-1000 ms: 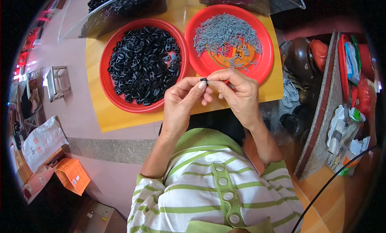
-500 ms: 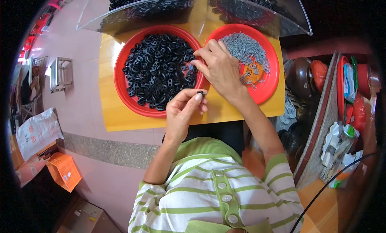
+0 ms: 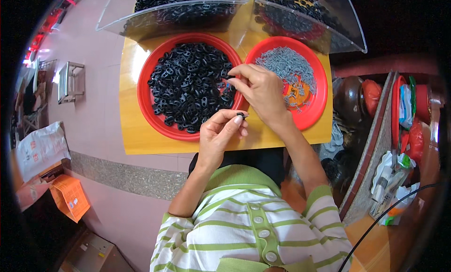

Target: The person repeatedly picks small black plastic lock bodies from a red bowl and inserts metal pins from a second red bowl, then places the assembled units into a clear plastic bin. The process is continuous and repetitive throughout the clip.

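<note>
"Two bare hands were in use," the first technician stated. "What was the condition of the nearer one?"

"The left hand (image 3: 220,136) was nearer the wearer, at the front edge of the yellow tabletop (image 3: 134,136)," the second replied. "Its thumb and forefinger were pinched on one small black part (image 3: 241,115), held just beyond the thumb tip."

"Handling properties?"

"By appearance: light, stiff, probably plastic and not fragile. The smooth, rounded outline was liable to slip. The recommended hold was a fingertip pinch on the outer sides, clear of the holes that showed in the loose parts."

"And the right hand (image 3: 265,91)?"

"Farther out, at the right side of the left red tray (image 3: 143,98). Its thumb and forefinger were set narrowly apart; whether they gripped anything could not be told."

"Supply of parts?"

"The left tray held a heap of loose black parts (image 3: 188,86). The right red tray (image 3: 321,96) held slim grey pins (image 3: 289,63), likely hard and prone to rolling, best taken singly by the shank. Beyond both trays, two clear bins (image 3: 134,27) contained more black pieces."
</note>
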